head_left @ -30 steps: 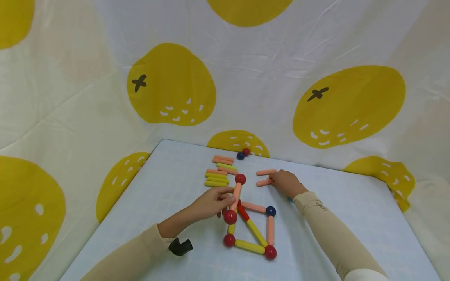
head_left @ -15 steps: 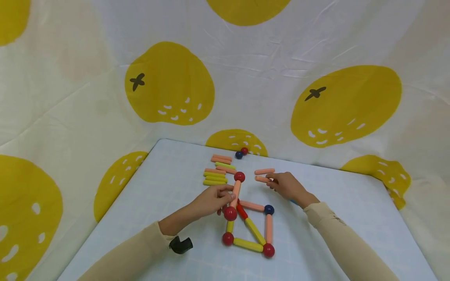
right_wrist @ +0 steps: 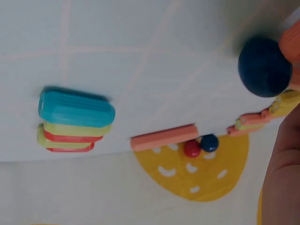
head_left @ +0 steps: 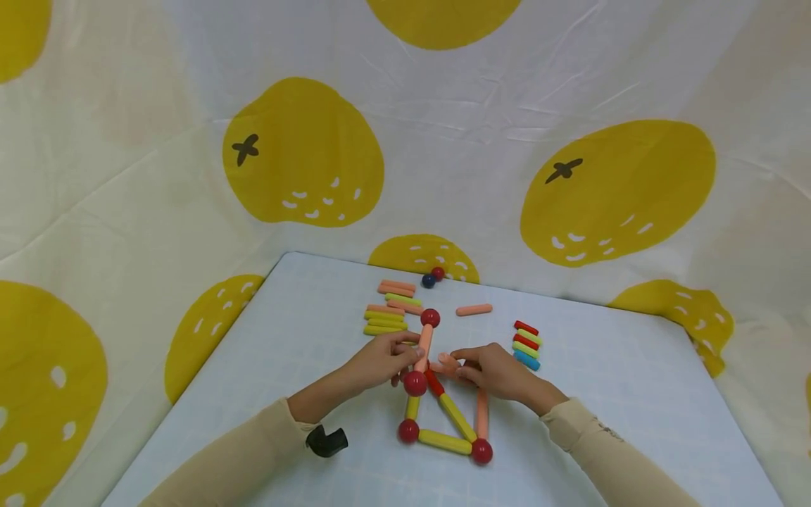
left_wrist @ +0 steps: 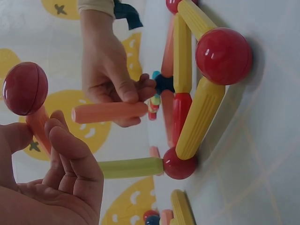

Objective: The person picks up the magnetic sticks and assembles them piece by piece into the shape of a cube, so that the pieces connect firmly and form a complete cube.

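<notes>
My left hand point(head_left: 376, 362) pinches a salmon rod point(head_left: 426, 343) with a red ball point(head_left: 415, 384) on its near end and another red ball point(head_left: 430, 318) on its far end. In the left wrist view, a light green rod point(left_wrist: 133, 168) stands up from a red corner ball point(left_wrist: 180, 162) below that hand. Thumb and fingers of my right hand point(head_left: 503, 372) pinch a second salmon rod point(left_wrist: 110, 112), held over the rod-and-ball square. Yellow rods point(head_left: 445, 441) form two sides of the square, and a red-and-yellow diagonal point(head_left: 457, 415) crosses it. Its navy corner ball point(right_wrist: 265, 66) is hidden behind my right hand in the head view.
Salmon and yellow rods point(head_left: 384, 322) lie in rows at the back left. Behind them sit a loose navy ball point(head_left: 429, 281) and red ball point(head_left: 438, 273). One salmon rod point(head_left: 474, 310) lies alone; short coloured rods point(head_left: 526, 343) are stacked side by side at right.
My right hand has picked up one of two salmon rods at the back and brought it left and nearer, over the square. My left hand keeps its hold almost unmoved.
</notes>
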Tool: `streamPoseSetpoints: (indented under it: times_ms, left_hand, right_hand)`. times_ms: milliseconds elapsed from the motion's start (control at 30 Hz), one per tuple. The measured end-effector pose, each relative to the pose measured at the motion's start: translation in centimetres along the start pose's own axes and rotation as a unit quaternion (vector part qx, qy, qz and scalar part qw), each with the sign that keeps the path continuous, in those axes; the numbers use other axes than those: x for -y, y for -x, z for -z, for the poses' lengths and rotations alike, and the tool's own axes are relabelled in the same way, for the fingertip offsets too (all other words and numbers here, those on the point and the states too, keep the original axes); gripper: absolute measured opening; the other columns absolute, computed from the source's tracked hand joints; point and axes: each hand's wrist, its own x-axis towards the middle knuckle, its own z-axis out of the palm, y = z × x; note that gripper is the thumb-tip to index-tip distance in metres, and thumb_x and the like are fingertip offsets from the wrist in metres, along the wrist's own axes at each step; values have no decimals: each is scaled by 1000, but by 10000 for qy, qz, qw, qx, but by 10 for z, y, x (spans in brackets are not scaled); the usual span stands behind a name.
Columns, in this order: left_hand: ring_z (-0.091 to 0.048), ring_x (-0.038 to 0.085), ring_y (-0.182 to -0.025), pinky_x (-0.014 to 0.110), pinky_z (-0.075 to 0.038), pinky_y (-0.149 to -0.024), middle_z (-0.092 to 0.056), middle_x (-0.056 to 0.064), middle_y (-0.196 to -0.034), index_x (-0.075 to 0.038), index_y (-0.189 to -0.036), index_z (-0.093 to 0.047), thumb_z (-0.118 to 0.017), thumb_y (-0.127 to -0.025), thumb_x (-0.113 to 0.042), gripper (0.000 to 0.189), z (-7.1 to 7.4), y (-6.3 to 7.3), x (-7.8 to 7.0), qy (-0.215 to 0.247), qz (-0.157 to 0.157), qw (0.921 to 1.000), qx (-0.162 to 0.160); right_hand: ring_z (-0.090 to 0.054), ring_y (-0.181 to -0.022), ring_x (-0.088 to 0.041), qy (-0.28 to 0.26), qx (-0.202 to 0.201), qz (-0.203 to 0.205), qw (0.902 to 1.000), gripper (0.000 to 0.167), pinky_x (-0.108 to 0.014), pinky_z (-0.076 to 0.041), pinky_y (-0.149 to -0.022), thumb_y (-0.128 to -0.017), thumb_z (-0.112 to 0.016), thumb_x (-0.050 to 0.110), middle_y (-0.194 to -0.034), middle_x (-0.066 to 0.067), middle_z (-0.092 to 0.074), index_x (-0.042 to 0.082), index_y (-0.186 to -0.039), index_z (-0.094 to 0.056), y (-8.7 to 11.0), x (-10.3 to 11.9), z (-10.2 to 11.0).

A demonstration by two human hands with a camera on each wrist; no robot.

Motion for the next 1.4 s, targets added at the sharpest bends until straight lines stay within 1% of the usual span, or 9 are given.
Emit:
streamPoseSetpoints:
  times_ms: [200, 267, 367, 500, 600, 833, 1133, 1233, 1400]
  left_hand:
    - [-61, 31, -70, 25, -53, -63, -66, 3, -78, -9, -142, -55, -67, -99, -37, 53, -1, -1, -3, 84, 50, 10000, 20]
    - [-60, 27, -68, 25, -52, -62, -67, 2, -78, -10, -142, -55, -67, -99, -37, 52, -1, -1, -4, 106, 47, 9999, 33]
    - [-60, 31, -70, 25, -52, -62, -67, 2, -78, -9, -142, -55, -66, -100, -37, 51, -1, -1, -5, 147, 31, 9999, 48]
    - [-60, 31, -70, 25, -51, -62, -67, 2, -79, -8, -142, -55, -66, -100, -38, 53, -2, 0, -4, 178, 29, 9998, 53]
    - [-57, 20, -65, 25, -51, -61, -66, 2, -78, -8, -142, -54, -66, -99, -39, 55, -2, 1, -3, 192, 18, 9998, 73]
    - [-55, 16, -61, 25, -50, -61, -65, 2, -77, -9, -142, -54, -66, -99, -41, 55, -2, 1, -3, 171, -46, 9998, 100]
    - [-55, 15, -60, 24, -49, -60, -68, 1, -78, -8, -143, -53, -65, -100, -38, 54, -2, 4, -6, 152, -95, 9998, 132]
    - [-55, 15, -61, 24, -49, -60, -66, 1, -76, -8, -144, -53, -66, -99, -38, 55, -3, 7, -7, 145, -94, 9997, 146]
    - [-54, 15, -61, 24, -50, -60, -63, 1, -74, -8, -145, -52, -66, -100, -35, 54, -4, 9, -5, 120, -120, 9997, 152]
  right_hand:
    - [-61, -72, -5, -167, 410, 212, 9988, 36, -18, -50, -64, -99, -67, 26, -83, 6, -71, 19, -135, -68, 7, 9, -12]
    - [-60, -70, -5, -192, 516, 164, 9983, 33, -17, -47, -62, -99, -67, 29, -82, 7, -70, 22, -131, -70, 9, 13, -15]
    - [-57, -65, -5, -283, 640, 153, 9974, 27, -18, -43, -58, -99, -67, 29, -76, 6, -68, 23, -125, -72, 11, 19, -20]
    - [-56, -65, -3, -331, 752, 414, 9958, 16, -18, -46, -62, -99, -68, 26, -74, 9, -64, 20, -113, -73, 12, 24, -27]
    - [-55, -66, -1, -347, 786, 600, 9945, 10, -18, -49, -64, -99, -67, 25, -74, 11, -62, 19, -107, -72, 11, 27, -30]
    - [-55, -68, -1, -596, 874, 667, 9921, 11, -18, -48, -65, -100, -66, 24, -76, 5, -66, 17, -105, -73, 11, 33, -34]
    - [-57, -64, -2, -704, 1037, 521, 9907, 12, -17, -45, -60, -99, -68, 31, -71, 12, -62, 22, -106, -73, 13, 43, -44]
    - [-57, -65, 1, -635, 1097, 673, 9896, 13, -16, -44, -60, -99, -67, 34, -73, 15, -62, 23, -105, -72, 13, 47, -48]
    - [-56, -71, 5, -674, 1154, 1055, 9854, 12, -14, -46, -64, -100, -66, 29, -84, 17, -66, 20, -106, -72, 13, 50, -56]
